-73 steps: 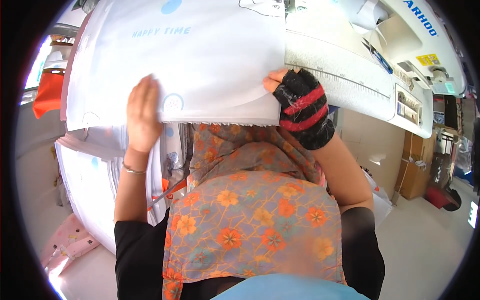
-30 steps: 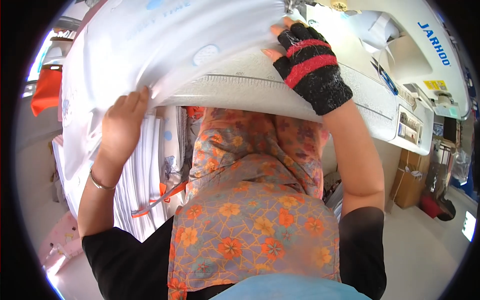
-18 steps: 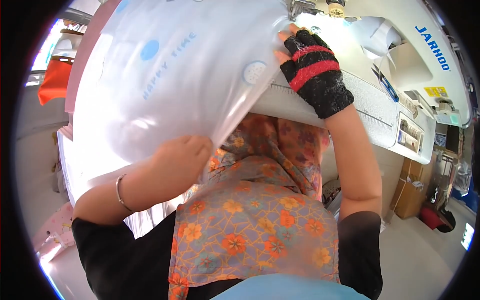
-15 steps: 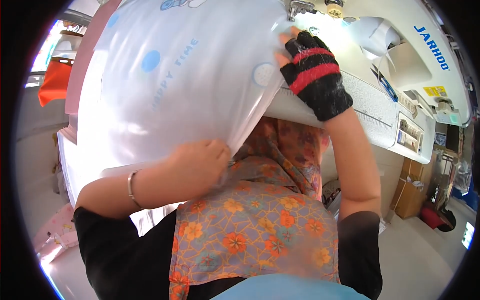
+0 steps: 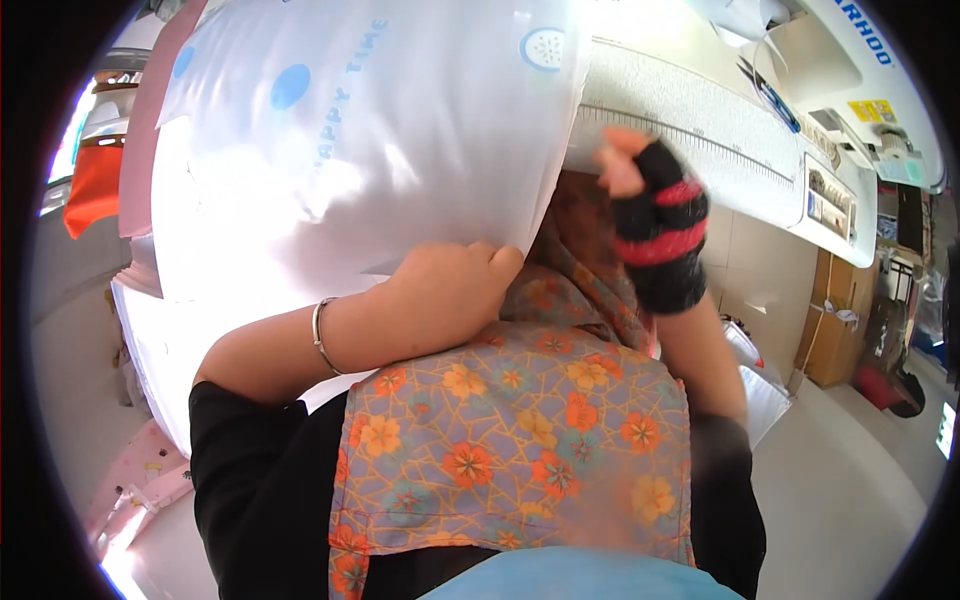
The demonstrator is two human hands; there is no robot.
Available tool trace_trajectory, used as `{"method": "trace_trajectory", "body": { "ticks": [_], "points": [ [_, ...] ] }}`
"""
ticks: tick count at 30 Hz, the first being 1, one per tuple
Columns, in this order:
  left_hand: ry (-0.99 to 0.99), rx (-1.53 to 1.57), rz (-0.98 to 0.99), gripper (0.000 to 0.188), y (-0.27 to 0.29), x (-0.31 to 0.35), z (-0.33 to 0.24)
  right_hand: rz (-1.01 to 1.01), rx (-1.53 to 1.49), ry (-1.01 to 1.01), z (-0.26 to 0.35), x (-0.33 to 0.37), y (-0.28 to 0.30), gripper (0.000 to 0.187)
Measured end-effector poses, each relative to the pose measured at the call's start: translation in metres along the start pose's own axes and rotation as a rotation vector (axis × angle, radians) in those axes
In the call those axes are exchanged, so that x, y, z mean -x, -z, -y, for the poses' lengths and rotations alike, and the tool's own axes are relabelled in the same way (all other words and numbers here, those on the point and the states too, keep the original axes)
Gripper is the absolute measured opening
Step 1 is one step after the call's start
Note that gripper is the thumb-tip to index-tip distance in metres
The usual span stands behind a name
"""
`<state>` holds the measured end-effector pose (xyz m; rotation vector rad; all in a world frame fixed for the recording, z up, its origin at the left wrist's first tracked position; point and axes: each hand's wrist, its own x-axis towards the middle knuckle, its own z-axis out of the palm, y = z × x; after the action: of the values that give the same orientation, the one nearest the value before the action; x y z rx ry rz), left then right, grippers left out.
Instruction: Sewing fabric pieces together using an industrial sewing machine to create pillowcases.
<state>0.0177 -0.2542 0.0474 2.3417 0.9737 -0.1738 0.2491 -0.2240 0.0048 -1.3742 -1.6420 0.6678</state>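
Left hand clenched on white sheet with blue lettering — gloved right hand half-curled, blurred, grip unclear

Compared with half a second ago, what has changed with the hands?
The gloved right hand has come off the white printed sheet and moved back toward the body. The left hand has moved rightward, its grip kept on the sheet's edge. The blue snips stay put.

Gap here between white sheet and gloved right hand; machine bed open beyond, until a dark tool, scissors perhaps.
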Motion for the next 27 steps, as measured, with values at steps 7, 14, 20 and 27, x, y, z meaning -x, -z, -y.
{"method": "trace_trajectory", "body": {
  "ticks": [7, 14, 20, 27],
  "points": [
    [-0.068, 0.032, -0.008, 0.017, -0.029, -0.003, -0.003, 0.500, -0.640, -0.836, 0.007, 0.045, -0.063, 0.035],
    [-0.336, -0.417, -0.782, 0.023, 0.054, -0.068, 0.044, 0.570, -0.732, -0.532, 0.006, 0.070, -0.059, 0.038],
    [-0.165, -0.455, -0.828, 0.027, 0.063, -0.121, 0.061, 0.493, -0.563, -0.545, 0.005, 0.055, -0.051, 0.038],
    [-0.147, -0.316, -0.753, 0.039, 0.092, -0.146, 0.066, 0.391, -0.728, -0.576, -0.014, 0.033, -0.059, 0.037]
  ]
}}
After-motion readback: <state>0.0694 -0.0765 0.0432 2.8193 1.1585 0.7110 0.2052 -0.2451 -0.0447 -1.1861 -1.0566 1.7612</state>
